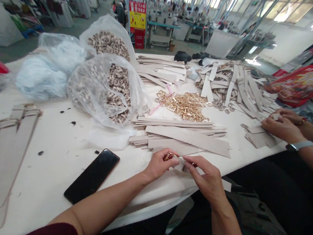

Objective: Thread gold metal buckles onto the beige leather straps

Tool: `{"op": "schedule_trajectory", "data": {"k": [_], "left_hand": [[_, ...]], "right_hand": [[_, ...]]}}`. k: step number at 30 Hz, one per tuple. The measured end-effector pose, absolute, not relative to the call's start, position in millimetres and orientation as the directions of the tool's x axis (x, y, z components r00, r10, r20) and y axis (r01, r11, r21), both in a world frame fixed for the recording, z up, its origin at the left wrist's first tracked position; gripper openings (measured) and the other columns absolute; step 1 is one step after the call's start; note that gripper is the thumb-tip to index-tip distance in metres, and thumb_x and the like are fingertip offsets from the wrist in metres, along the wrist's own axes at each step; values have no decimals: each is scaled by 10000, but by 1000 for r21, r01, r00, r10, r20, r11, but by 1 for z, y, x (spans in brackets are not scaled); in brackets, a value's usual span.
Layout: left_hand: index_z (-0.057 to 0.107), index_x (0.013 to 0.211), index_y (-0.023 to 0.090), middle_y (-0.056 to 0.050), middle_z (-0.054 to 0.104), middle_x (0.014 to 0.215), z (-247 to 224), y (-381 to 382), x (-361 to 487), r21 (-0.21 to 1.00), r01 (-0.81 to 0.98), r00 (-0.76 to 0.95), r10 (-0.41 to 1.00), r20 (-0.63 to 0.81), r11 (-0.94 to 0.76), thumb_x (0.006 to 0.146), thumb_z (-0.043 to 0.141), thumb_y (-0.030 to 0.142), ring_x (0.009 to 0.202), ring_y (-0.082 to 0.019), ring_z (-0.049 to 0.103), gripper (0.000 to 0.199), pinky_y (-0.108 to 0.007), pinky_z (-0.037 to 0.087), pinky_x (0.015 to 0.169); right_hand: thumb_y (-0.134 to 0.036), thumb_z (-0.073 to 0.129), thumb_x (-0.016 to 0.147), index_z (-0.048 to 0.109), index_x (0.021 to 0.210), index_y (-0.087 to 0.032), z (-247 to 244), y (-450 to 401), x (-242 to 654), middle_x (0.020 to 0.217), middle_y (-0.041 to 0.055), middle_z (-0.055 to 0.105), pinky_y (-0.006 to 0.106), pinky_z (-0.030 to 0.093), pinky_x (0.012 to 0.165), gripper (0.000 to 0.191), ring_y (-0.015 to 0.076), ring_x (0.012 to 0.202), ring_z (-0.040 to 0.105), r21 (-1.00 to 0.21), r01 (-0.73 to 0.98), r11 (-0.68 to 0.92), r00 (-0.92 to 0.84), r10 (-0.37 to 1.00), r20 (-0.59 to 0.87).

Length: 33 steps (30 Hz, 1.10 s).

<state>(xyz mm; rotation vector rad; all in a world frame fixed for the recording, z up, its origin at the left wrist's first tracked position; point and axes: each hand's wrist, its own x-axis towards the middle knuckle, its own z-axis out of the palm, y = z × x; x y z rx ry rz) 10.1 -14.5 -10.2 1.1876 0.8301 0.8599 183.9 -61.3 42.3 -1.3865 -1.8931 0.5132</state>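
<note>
My left hand (161, 164) is closed on a gold buckle (170, 155) near the front edge of the table. Beside it, my right hand (204, 172) pinches a small grey-beige strip (179, 164) that reaches across to the fingers of my left hand. How the strip lies against the buckle is too small to tell. Just behind both hands is a stack of flat grey strips (186, 136). Farther back lies a heap of gold buckles (187, 105).
A black phone (92, 175) lies left of my hands. Clear bags (106, 87) of small loops stand behind it. At the right, another person's hands (281, 125) work near a strip pile (241, 83). Long grey pieces (5, 158) lie far left.
</note>
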Motion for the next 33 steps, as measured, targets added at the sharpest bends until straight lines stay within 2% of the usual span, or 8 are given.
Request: {"op": "schedule_trajectory", "data": {"k": [3,9,12,15,19,24,29,33], "left_hand": [[621,960,144,47,450,611,-12,-16,11,979,-127,435,896,-87,157,748,666,373,559,-75,448,315,-143,404,447],[620,951,147,47,457,609,-14,-15,13,970,-153,446,889,-104,190,735,675,376,556,-82,483,320,-152,422,445],[610,937,133,40,490,630,-12,-14,13,953,-204,398,908,-128,224,718,689,372,535,-81,510,334,-155,425,429],[611,932,128,38,511,642,-10,-14,14,939,-233,377,914,-153,253,700,706,368,517,-72,510,348,-159,435,437],[611,921,127,30,546,660,-8,-13,14,913,-274,354,914,-198,304,670,726,390,531,-76,526,381,-171,447,460],[587,955,124,-1,611,711,-7,-10,11,871,-316,433,874,-221,377,661,736,413,556,-105,603,439,-159,413,443],[588,963,133,10,588,726,-10,-10,14,836,-377,413,880,-233,399,677,729,406,553,-76,570,420,-145,416,448],[600,956,128,30,544,676,-12,-12,16,879,-363,330,925,-189,309,702,707,393,527,-67,527,383,-165,443,478]], "right_hand": [[-182,563,858,643,1060,-229,43,-63,185,934,39,669,293,478,768,223,159,845,602,-680,652,336,-168,938,302],[-230,547,864,621,1114,-239,37,-63,187,857,21,638,281,476,743,260,148,800,588,-798,556,233,-217,967,131],[-270,577,838,604,1112,-208,29,-63,184,811,17,629,283,487,716,282,144,756,588,-887,450,102,-133,990,46],[-301,650,778,530,1160,-182,23,-64,177,727,-2,630,271,494,629,418,137,665,589,-964,255,-70,-1,997,-73],[-333,717,706,529,1113,-159,23,-64,166,699,6,654,257,492,539,481,143,604,614,-971,94,-221,119,971,-209],[-347,761,640,631,952,-156,23,-63,162,658,-9,646,263,499,522,389,130,554,603,-982,38,-183,202,964,-172],[-381,744,651,659,999,-140,18,-66,153,704,27,688,315,525,563,432,158,573,625,-978,59,-199,275,945,-176],[-381,659,746,679,935,-154,13,-71,141,721,18,649,295,499,598,297,139,583,590,-971,212,-114,341,939,-36]]}}
